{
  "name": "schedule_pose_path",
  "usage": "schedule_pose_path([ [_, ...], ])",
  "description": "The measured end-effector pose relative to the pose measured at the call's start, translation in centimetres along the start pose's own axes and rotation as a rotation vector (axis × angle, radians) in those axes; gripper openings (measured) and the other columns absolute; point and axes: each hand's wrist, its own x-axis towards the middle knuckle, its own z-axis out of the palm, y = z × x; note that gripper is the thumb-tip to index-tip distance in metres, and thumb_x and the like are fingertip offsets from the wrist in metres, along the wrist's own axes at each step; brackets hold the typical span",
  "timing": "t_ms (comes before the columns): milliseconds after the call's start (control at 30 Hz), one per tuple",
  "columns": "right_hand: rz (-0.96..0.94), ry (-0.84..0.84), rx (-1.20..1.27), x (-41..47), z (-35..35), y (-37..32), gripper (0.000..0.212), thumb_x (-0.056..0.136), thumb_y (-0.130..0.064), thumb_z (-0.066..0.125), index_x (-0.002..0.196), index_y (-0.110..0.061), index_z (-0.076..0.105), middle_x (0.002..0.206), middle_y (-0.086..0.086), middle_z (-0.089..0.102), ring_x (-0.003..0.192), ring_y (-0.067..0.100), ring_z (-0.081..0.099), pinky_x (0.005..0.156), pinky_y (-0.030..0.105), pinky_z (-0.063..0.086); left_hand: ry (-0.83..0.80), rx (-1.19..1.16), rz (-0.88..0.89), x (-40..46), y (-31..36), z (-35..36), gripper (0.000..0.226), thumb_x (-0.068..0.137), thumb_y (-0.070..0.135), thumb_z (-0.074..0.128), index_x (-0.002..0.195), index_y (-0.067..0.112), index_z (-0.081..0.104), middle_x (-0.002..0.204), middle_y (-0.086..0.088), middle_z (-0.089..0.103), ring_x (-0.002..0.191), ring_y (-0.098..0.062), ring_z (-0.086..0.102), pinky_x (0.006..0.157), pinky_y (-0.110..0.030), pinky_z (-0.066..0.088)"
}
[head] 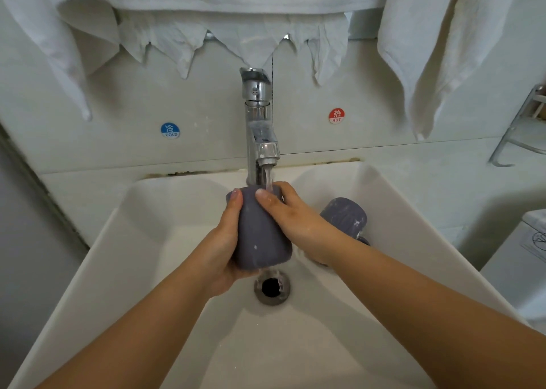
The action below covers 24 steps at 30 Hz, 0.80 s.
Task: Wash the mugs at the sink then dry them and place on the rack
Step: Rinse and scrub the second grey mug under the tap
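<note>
Grey-purple mugs [260, 235], seemingly soap-flecked

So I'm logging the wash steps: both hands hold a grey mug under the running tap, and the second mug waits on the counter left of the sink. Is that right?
Not quite. The head view shows the second mug lying inside the sink, to the right of the hands, not on the counter at the left. The rest stands: left hand and right hand hold the grey mug under the running tap.

Around the drain [272, 286] the white sink [153, 258] floor lies bare to the near side and to the left, while directly above it both hands grip a mug [260, 235], a second mug [344, 216] blocks the right, and the faucet [259, 128] stands behind.
</note>
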Motion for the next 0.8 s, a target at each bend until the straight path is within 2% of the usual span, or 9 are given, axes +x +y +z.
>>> schedule_pose_path([
  [67,-0.007,0.002,0.017,-0.1,0.1,-0.1,0.042,0.090,-0.045,0.057,0.123,-0.022,0.045,0.108,0.000,0.062,0.093,0.011,0.062,0.075,0.023,0.052,0.012,-0.012,-0.006,0.1,0.1,0.2,0.056,0.079,0.074,0.041,0.105,0.030,0.064,0.091,-0.003,0.076,0.086,-0.024,0.074,0.076,-0.044,0.059],
  [167,-0.041,0.092,-0.016,0.1,0.8,-0.3,0.048,0.083,-0.049,0.065,0.117,-0.019,0.049,0.097,-0.004,0.063,0.085,0.009,0.063,0.067,0.020,0.048,0.054,-0.024,-0.008,0.2,0.0,0.6,0.054,0.080,0.075,0.042,0.105,0.032,0.064,0.090,-0.001,0.076,0.087,-0.024,0.073,0.078,-0.047,0.059],
  [233,-0.037,0.111,-0.042,0.3,0.9,-0.4,0.043,0.089,-0.053,0.055,0.113,-0.019,0.051,0.095,-0.005,0.062,0.085,0.009,0.061,0.066,0.020,0.045,0.065,-0.017,-0.008,0.2,0.0,0.5,0.054,0.081,0.074,0.042,0.104,0.031,0.065,0.089,-0.001,0.076,0.086,-0.023,0.073,0.077,-0.046,0.059],
  [333,-0.037,0.027,-0.043,0.4,0.3,-0.2,0.037,0.098,-0.051,0.035,0.119,-0.023,0.047,0.107,-0.004,0.059,0.095,0.009,0.058,0.077,0.022,0.046,0.068,-0.050,-0.036,0.2,0.2,0.0,0.061,0.083,0.076,0.039,0.106,0.025,0.065,0.092,-0.006,0.076,0.089,-0.029,0.073,0.077,-0.046,0.058],
  [433,-0.068,-0.074,0.034,-0.1,0.1,0.1,0.041,0.092,-0.040,0.057,0.128,-0.030,0.039,0.110,-0.009,0.059,0.098,0.006,0.060,0.083,0.021,0.051,0.065,-0.084,-0.054,0.2,0.4,-0.2,0.063,0.081,0.077,0.039,0.107,0.026,0.065,0.092,-0.007,0.076,0.088,-0.030,0.073,0.074,-0.047,0.058],
  [500,-0.092,-0.030,0.007,-0.2,0.5,0.2,0.048,0.086,-0.039,0.067,0.124,-0.030,0.040,0.105,-0.011,0.060,0.092,0.004,0.061,0.075,0.017,0.051,0.072,-0.081,-0.061,0.1,0.3,0.0,0.064,0.079,0.078,0.041,0.110,0.027,0.064,0.095,-0.006,0.076,0.090,-0.030,0.072,0.074,-0.047,0.059],
  [667,-0.050,0.022,-0.036,0.2,0.6,-0.4,0.034,0.096,-0.050,0.043,0.120,-0.026,0.044,0.104,-0.005,0.060,0.089,0.007,0.059,0.073,0.020,0.048,0.069,-0.094,-0.060,0.2,0.4,-0.2,0.066,0.080,0.076,0.040,0.110,0.024,0.065,0.097,-0.010,0.075,0.091,-0.033,0.072,0.073,-0.046,0.059],
  [733,-0.063,-0.042,0.011,0.1,0.2,-0.1,0.034,0.096,-0.045,0.048,0.124,-0.027,0.044,0.112,-0.004,0.061,0.098,0.009,0.061,0.084,0.024,0.050,0.062,-0.103,-0.058,0.2,0.5,-0.4,0.064,0.082,0.076,0.038,0.107,0.024,0.065,0.096,-0.010,0.075,0.089,-0.032,0.072,0.074,-0.046,0.058],
  [800,-0.072,-0.084,0.039,-0.3,0.1,0.1,0.048,0.089,-0.039,0.063,0.130,-0.029,0.041,0.117,-0.005,0.061,0.102,0.010,0.062,0.087,0.025,0.052,0.060,-0.095,-0.058,0.2,0.4,-0.4,0.062,0.082,0.077,0.038,0.106,0.026,0.065,0.095,-0.009,0.076,0.090,-0.031,0.072,0.076,-0.048,0.058],
])
